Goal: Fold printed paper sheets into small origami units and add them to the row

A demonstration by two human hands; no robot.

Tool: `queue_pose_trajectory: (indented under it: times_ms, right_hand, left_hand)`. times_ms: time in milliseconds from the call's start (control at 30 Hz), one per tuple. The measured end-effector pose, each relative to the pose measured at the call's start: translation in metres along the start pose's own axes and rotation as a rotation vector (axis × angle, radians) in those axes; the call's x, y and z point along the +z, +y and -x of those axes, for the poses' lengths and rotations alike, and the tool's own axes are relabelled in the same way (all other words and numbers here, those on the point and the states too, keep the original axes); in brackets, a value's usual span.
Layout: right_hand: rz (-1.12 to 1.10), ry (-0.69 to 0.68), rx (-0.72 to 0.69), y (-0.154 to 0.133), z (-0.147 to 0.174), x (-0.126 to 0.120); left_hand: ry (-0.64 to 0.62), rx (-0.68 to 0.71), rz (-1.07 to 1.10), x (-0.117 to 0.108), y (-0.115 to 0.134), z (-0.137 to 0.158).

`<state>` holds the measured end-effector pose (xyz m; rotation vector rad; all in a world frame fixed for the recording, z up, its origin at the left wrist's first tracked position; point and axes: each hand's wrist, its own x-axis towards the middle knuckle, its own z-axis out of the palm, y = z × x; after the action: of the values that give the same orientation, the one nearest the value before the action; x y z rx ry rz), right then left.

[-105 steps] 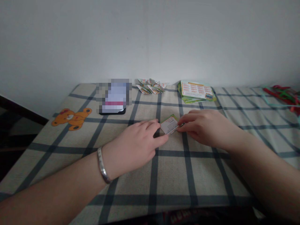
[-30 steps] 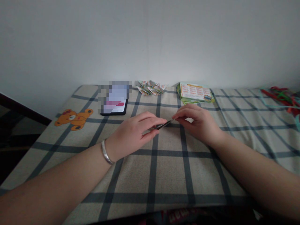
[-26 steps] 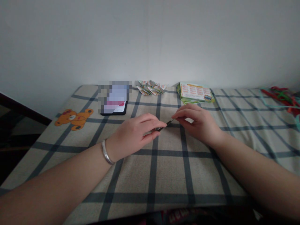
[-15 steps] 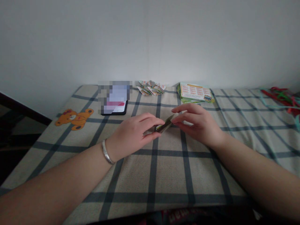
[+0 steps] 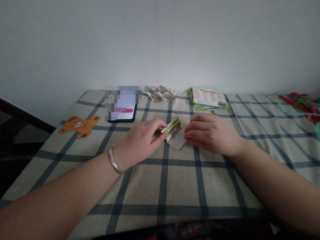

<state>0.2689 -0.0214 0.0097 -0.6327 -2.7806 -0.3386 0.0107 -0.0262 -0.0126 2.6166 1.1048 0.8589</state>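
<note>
A small folded printed paper card (image 5: 178, 138), green along its upper flap and covered with fine text below, is held just over the cloth between my hands. My left hand (image 5: 141, 141), with a silver bangle at the wrist, pinches its left edge between thumb and fingers. At the right edge, my right hand (image 5: 211, 135) has its fingertips closed on the card; its thumb is mostly hidden. Beyond them lie several folded paper pieces (image 5: 161, 94) and a stack of flat printed sheets (image 5: 209, 98).
A checked tablecloth (image 5: 140, 196) covers the table, which meets a white wall (image 5: 160, 43). To the left lie a phone (image 5: 125, 111) with a partly blurred screen and an orange bear cutout (image 5: 78, 126). Red and green strips (image 5: 300, 103) are heaped at far right.
The card has opened out and turned, so its green flap and printed face now show. My right hand's fingers have drawn together on its right edge. The left hand has moved slightly left.
</note>
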Motion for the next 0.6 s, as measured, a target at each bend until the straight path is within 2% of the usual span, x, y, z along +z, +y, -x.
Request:
queue_pose_trajectory:
  times_ms: [200,333,467,600]
  right_hand:
    - [-0.058,-0.128,0.048,0.003,0.000,0.001]
    - [-0.101,-0.097,0.012,-0.004,-0.002,0.001]
    - [-0.178,-0.133,-0.022,-0.013,-0.003,0.001]
    - [-0.206,-0.141,0.011,-0.015,-0.002,0.002]
  left_hand:
    - [0.027,-0.055,0.017,0.004,-0.003,-0.001]
    - [0.024,-0.063,0.033,0.004,-0.004,-0.001]
    - [-0.013,0.025,0.008,0.004,-0.006,0.000]
    - [-0.066,0.078,-0.004,0.003,-0.008,-0.001]
